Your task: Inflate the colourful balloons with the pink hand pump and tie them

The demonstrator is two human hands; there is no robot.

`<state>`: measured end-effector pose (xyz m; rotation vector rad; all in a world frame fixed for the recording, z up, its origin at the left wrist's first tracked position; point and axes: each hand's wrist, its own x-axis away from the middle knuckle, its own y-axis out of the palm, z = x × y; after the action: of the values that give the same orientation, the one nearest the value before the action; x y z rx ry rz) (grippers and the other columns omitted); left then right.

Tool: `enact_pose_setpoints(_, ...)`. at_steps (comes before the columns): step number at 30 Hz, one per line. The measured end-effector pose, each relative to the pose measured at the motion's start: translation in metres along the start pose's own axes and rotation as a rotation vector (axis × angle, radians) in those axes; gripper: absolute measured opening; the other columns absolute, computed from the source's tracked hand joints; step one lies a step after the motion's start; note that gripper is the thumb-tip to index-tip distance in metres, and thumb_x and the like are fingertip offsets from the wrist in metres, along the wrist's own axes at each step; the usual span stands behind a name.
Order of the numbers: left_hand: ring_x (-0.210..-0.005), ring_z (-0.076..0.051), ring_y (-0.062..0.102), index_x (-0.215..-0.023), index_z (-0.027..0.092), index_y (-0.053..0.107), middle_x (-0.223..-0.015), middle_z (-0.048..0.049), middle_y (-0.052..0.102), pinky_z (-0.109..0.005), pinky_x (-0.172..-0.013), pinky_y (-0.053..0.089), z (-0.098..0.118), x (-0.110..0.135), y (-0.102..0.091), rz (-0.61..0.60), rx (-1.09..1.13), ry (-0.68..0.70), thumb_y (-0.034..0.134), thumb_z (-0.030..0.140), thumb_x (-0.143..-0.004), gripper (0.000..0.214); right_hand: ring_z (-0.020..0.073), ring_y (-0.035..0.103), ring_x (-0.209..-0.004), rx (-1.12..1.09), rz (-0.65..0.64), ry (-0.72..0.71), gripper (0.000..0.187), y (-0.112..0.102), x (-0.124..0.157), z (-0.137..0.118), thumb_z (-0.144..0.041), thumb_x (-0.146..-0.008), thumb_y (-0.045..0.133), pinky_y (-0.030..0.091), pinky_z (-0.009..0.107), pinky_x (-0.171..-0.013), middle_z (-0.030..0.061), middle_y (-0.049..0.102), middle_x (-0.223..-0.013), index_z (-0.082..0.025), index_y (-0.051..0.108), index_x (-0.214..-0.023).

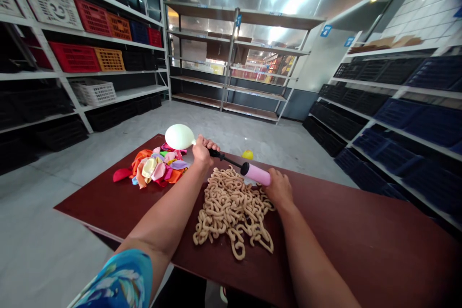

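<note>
The fingers of the left hand [204, 150] are curled closed at the black handle of a pump [257, 174] and at the neck of an inflated pale balloon [179, 136]. Those of the right hand [280, 188] wrap the far end of its pink barrel; the black rod shows between. Below the pump, a heap of tan, curled strands [231, 202] lies on the dark red tabletop [346, 236]. Left of it sits a pile of limp, multicoloured balloons [158, 167]. Beyond stand metal shelves [252, 87] and, leftward, crates [75, 56] on racks.
</note>
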<state>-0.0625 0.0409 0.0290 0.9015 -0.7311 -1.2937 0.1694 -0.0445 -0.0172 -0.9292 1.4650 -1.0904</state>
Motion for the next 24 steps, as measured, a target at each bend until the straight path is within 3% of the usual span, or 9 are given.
enact_pose_setpoints(5,-0.037,-0.01,0.035,-0.054,0.02,0.02,-0.043,0.0052,0.025,-0.025,-0.042,0.036,-0.016,0.011,0.006,-0.056,-0.023,-0.04,0.047,0.042,-0.079,0.043,0.0198,0.047,-0.086,-0.014,0.011,-0.081,0.03,-0.001,0.004,-0.017,-0.026,-0.066,0.062,0.029,0.027,-0.063,0.0056,0.056,-0.095,-0.02,0.048,-0.092)
enact_pose_setpoints(11,-0.038,-0.01,0.037,-0.052,0.02,0.02,-0.043,0.0043,0.027,-0.026,-0.042,0.036,-0.027,0.019,0.008,-0.132,-0.055,-0.084,0.048,0.045,-0.078,0.046,0.0189,0.048,-0.085,-0.05,0.053,-0.142,0.023,-0.001,0.008,-0.029,-0.03,-0.072,0.057,0.029,0.027,-0.062,0.0049,0.057,-0.09,-0.02,0.047,-0.09)
enact_pose_setpoints(17,-0.038,-0.01,0.038,-0.053,0.02,0.022,-0.042,0.0047,0.028,-0.027,-0.043,0.038,-0.015,0.01,0.006,-0.013,-0.07,-0.058,0.048,0.043,-0.078,0.044,0.0183,0.048,-0.084,-0.085,-0.003,-0.158,0.026,-0.005,0.004,-0.022,-0.033,-0.072,0.056,0.027,0.026,-0.061,0.0043,0.056,-0.092,-0.021,0.048,-0.093)
enact_pose_setpoints(24,-0.036,-0.01,0.037,-0.055,0.02,0.023,-0.043,0.0058,0.026,-0.026,-0.043,0.037,0.005,-0.006,-0.004,0.046,-0.016,-0.003,0.045,0.044,-0.08,0.041,0.0199,0.047,-0.087,-0.029,-0.034,-0.037,0.027,-0.008,0.0,-0.002,-0.027,-0.071,0.057,0.029,0.028,-0.065,0.0056,0.055,-0.098,-0.022,0.049,-0.096)
